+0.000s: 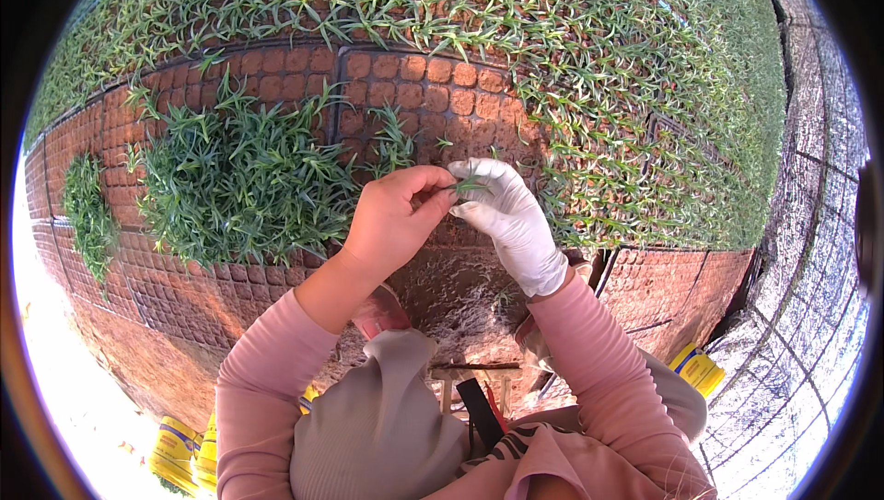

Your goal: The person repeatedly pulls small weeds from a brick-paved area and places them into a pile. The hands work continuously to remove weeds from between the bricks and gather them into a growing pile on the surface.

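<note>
My left hand (400, 213) is bare, its thumb and forefinger pinched on a small green plant cutting (472, 186). My right hand (514, 224), in a white glove, curves around the cutting from the other side, fingertips close to the left ones. Whether the gloved fingers grip the cutting cannot be told. Just beyond both hands lies a plug tray (436, 98) filled with brown growing medium. A few cuttings (392, 141) lie on it. Left of my left hand, a large heap of loose cuttings (242, 182) covers part of the trays.
Rows of planted seedlings (621, 85) fill trays at the far side and right. A smaller heap of cuttings (90, 213) lies at far left. Yellow containers (697, 369) stand on both sides of me. Dark ground-cover fabric (794, 224) runs along the right.
</note>
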Motion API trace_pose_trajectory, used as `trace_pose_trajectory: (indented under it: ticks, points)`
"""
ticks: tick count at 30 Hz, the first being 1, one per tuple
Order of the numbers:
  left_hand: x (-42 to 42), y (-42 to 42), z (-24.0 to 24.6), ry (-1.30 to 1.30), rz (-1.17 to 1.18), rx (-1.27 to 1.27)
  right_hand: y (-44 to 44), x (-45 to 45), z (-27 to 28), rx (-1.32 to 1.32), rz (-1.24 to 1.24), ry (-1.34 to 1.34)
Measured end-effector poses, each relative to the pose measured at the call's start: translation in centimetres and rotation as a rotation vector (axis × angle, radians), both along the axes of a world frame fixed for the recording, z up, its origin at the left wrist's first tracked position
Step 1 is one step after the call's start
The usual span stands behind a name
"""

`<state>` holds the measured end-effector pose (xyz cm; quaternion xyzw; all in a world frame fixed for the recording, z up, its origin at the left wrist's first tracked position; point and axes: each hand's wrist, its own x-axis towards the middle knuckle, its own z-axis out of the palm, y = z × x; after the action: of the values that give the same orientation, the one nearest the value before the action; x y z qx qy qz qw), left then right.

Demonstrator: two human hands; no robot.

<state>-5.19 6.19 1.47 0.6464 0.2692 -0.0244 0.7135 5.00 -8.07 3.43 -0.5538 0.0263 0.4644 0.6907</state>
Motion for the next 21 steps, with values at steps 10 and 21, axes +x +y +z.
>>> trace_pose_trajectory:
  ticks: [10,21]
  points:
    - [-0.6,2.2,-0.6,-0.058,0.040,0.458,-1.5,9.7,-3.8,-0.752,0.175,-1.186]
    - [1.9,5.4,-2.0,0.241,-0.030,0.862,0.6,10.1,-6.4,-0.826,0.319,-1.542]
